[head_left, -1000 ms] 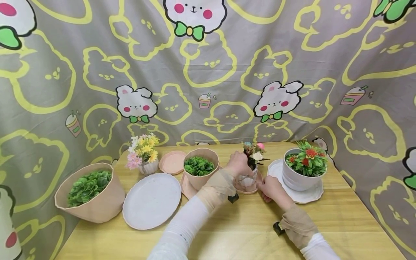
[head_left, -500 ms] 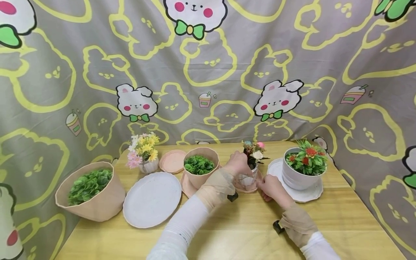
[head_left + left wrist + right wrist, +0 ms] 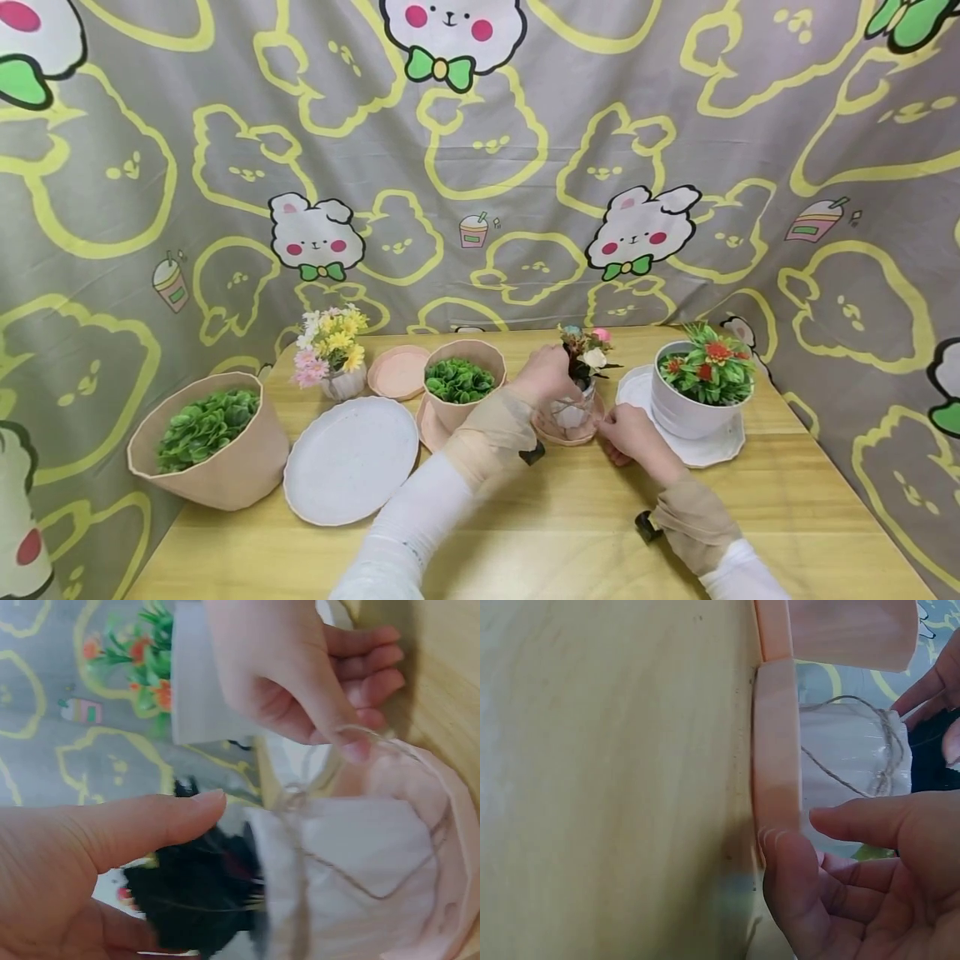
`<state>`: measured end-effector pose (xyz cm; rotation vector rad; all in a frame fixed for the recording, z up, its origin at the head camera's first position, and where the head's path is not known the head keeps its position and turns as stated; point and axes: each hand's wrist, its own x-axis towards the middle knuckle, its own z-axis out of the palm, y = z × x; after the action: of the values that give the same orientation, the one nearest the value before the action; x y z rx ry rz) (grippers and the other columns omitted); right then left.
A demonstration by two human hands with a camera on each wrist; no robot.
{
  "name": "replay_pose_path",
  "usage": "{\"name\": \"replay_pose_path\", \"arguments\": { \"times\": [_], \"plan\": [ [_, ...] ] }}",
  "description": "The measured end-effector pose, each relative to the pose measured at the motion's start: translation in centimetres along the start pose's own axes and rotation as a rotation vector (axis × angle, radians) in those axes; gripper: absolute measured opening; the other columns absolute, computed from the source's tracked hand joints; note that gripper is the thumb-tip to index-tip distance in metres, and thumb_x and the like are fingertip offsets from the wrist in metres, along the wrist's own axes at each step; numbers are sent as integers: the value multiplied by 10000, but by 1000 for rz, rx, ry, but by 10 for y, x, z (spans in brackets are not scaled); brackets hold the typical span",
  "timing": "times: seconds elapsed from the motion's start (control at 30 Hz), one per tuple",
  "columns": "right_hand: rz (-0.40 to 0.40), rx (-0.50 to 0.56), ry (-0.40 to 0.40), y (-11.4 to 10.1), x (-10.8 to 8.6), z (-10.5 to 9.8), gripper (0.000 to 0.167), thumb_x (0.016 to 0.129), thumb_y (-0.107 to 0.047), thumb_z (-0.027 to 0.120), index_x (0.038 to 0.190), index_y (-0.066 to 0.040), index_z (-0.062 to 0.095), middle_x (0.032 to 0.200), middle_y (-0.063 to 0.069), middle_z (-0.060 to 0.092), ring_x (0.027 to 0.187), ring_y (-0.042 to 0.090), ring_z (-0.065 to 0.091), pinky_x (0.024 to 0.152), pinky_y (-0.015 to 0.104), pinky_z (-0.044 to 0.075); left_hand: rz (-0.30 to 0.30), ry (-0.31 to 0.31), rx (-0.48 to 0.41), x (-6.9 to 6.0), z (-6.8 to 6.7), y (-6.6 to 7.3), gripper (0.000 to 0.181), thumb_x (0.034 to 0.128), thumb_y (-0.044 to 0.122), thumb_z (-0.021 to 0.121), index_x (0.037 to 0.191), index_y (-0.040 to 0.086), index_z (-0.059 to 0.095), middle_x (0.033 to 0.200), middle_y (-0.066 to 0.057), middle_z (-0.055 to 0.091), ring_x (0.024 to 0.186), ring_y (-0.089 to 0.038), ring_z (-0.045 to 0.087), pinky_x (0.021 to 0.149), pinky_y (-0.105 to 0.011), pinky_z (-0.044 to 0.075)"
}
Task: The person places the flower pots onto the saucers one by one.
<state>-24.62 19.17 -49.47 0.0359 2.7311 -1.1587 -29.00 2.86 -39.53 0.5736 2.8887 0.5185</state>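
A small white flower pot [image 3: 573, 410] tied with twine [image 3: 352, 881] sits on a pink saucer [image 3: 776, 750]. Artificial flowers [image 3: 592, 358] with dark leaves [image 3: 202, 889] rise from it. My left hand [image 3: 549, 373] is at the pot's top left, thumb and fingers spread around the leaves; its fingertips are partly hidden. To the pot's right, my right hand [image 3: 633, 433] is beside the saucer's rim. In the right wrist view its thumb and forefinger stand apart. A loose twine loop passes close to that thumb in the left wrist view; contact is unclear.
At right, a white pot [image 3: 693, 412] with red flowers stands on a white saucer [image 3: 636, 387]. Leftward are a pink pot [image 3: 459, 408], a small pink saucer [image 3: 400, 372], a daisy pot [image 3: 345, 383], a large white plate [image 3: 351, 462] and a larger pink pot [image 3: 225, 471].
My left hand has shifted slightly left, showing more of the white pot. My right hand has drawn slightly right. The pots and saucers stay in place.
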Motion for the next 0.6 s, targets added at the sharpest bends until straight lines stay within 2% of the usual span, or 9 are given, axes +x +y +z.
{"name": "replay_pose_path", "arguments": {
  "times": [0.1,0.3,0.47,0.6],
  "plan": [
    [-22,5,2,-1,-2,-4,253,906,-109,534,684,4,576,507,62,599,395,104,574,424,298,539,25,31,-31,-4,-7,1,567,791,387,793,1215,56,614,1190,-92,647,1120,-260,600,956,-340,507],
    [-45,-9,14,-3,-8,-11,280,939,-146,563,721,30,588,531,80,626,405,104,578,429,293,539,48,85,-139,-14,-20,3,636,891,412,684,1401,77,505,1374,-102,577,1246,-239,566,1010,-343,499],
    [-62,-21,11,-7,-12,-17,278,942,-153,555,755,44,611,567,114,649,414,103,574,439,282,537,97,141,-238,-28,-35,3,470,948,361,619,1349,119,577,1403,-88,565,1245,-226,570,986,-359,508],
    [-76,-22,11,-10,-16,-20,297,952,-170,565,752,47,601,545,94,628,413,95,558,439,271,529,124,191,-303,-41,-46,-2,376,969,360,588,1282,157,625,1381,-47,585,1245,-213,570,990,-377,504]
  ]
}}
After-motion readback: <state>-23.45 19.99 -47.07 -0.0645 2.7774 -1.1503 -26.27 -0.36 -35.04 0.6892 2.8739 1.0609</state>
